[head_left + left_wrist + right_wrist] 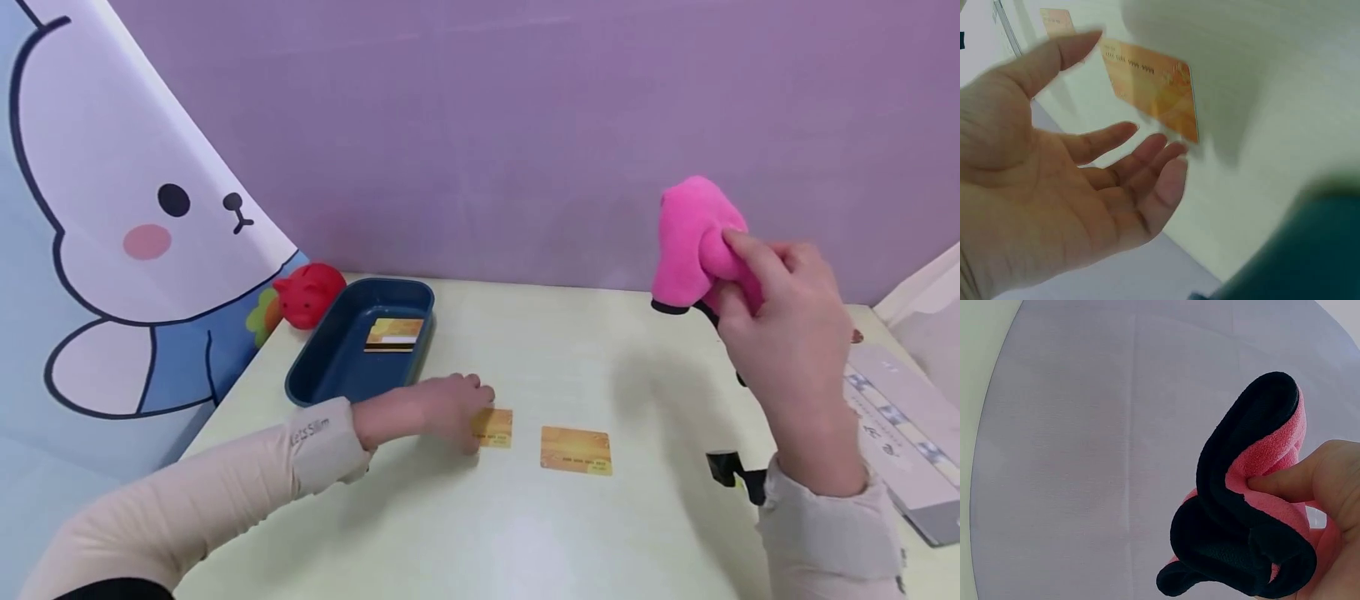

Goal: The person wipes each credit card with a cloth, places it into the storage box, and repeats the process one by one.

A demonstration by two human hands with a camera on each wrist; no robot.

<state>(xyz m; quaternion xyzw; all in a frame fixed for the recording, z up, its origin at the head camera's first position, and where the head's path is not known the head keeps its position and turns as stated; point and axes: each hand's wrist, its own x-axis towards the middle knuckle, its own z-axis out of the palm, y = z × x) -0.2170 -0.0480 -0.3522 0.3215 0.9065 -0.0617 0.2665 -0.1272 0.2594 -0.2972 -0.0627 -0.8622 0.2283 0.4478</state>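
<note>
My left hand hovers low over the table with its thumb and fingers spread around a gold bank card. In the left wrist view a gap shows between thumb and fingers; whether a fingertip touches the card I cannot tell. A second gold bank card lies flat to its right. High at the right, my right hand pinches a bunched pink fleecy cloth item between thumb and fingers. Black trim edges its folds in the right wrist view. Its full shape is hidden by the folding.
A dark blue tray at the back left contains another gold card. Beside it sits a red piggy bank. Along the right edge lies a long white box. A black object shows near my right wrist. A purple backdrop rises behind.
</note>
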